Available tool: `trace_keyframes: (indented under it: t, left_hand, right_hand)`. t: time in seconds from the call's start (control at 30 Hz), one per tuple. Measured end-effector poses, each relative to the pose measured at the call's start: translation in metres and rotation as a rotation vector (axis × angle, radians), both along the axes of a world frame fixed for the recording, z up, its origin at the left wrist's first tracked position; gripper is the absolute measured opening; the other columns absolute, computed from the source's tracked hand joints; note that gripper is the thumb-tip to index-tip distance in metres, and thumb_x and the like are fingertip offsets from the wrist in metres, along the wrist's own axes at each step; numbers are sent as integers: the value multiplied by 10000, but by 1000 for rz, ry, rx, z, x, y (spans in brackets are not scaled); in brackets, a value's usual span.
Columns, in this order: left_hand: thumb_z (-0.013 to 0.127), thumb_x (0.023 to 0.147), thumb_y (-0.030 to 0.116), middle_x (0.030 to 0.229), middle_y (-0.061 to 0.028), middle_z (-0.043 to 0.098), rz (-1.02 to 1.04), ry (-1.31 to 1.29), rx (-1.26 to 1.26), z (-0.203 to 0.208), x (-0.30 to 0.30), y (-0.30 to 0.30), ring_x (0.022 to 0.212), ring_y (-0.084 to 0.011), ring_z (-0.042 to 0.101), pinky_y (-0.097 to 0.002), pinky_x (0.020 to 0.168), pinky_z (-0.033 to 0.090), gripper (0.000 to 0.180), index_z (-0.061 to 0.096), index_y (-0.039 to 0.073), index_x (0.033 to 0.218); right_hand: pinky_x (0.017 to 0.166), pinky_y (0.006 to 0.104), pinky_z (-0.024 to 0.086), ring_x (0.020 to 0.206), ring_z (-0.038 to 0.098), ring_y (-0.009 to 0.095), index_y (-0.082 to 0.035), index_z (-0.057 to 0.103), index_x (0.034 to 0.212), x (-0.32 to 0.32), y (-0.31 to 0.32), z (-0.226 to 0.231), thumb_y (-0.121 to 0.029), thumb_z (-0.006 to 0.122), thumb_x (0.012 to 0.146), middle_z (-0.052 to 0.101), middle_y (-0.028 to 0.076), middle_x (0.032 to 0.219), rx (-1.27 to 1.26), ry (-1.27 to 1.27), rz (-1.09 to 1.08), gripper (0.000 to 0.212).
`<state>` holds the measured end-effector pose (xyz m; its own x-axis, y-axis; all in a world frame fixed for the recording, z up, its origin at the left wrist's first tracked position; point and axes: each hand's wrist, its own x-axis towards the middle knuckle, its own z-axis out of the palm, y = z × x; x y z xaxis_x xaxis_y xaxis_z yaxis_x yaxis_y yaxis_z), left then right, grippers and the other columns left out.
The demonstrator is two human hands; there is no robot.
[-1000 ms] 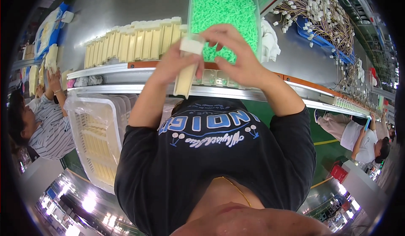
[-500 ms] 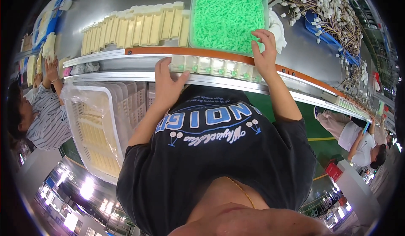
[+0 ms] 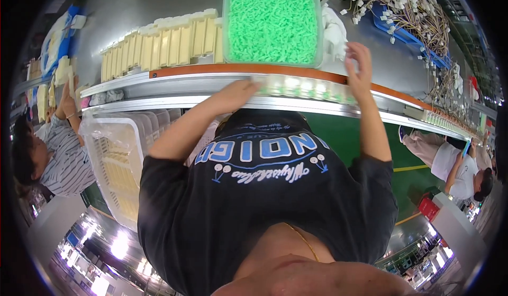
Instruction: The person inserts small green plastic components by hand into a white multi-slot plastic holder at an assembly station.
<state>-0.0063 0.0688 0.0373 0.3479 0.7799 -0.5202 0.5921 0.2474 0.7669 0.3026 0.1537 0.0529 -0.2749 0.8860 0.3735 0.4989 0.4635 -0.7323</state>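
Note:
A row of small translucent plastic boxes [image 3: 307,89] with green bits inside sits in the metal rail in front of me, smeared by motion. My left hand [image 3: 236,95] has its fingers closed on the left end of this row; the fingertips are blurred. Past the row's right end, my right hand [image 3: 360,68] hovers by the orange-brown edge strip, fingers curled and apart, with nothing in them. Behind the rail stands a clear tub [image 3: 224,36] full of small bright green plastic pieces [image 3: 272,20].
Cream plastic blocks [image 3: 177,42] stand lined up left of the tub. A white cloth [image 3: 333,34] lies at its right, with white-plugged wires [image 3: 413,18] beyond. White crates [image 3: 114,163] stand below the rail at left. Co-workers sit on both sides.
The row of translucent boxes has slid right along the rail, my left hand moving with it. My right hand has moved right, away from the tub.

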Motion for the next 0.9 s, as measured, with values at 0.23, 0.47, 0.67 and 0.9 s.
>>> trace_keyframes:
  t: [0.23,0.47,0.67,0.9]
  left_hand:
    - [380,885,370,1103,-193,507,-181,-275,-242,-5,131,36,1006,-243,480,-330,873,353,497,443,-50,1143]
    - [423,862,201,1039,-99,568,-378,-397,140,57,60,70,933,-218,532,-323,815,399,253,555,36,1002]
    - [582,720,126,1060,-85,525,59,636,766,9,-89,153,1001,-229,492,-378,842,382,321,558,124,1040]
    - [643,634,220,1191,-92,415,-300,900,716,-69,-100,174,1122,-272,354,-481,892,260,405,561,111,1015]
  right_hand:
    - [788,260,415,916,503,142,-26,485,1084,147,13,-21,-97,497,829,503,65,1025,-183,115,-183,265]
    - [758,237,411,884,502,133,-16,504,1057,175,9,-15,-138,492,845,515,65,1015,-146,86,-391,245]
    - [789,249,407,914,509,139,-14,497,1070,126,21,7,-84,495,837,511,63,1049,-16,69,-343,243]
    - [719,241,431,827,518,137,-27,533,1001,17,42,27,4,534,764,512,62,950,-35,-44,43,239]
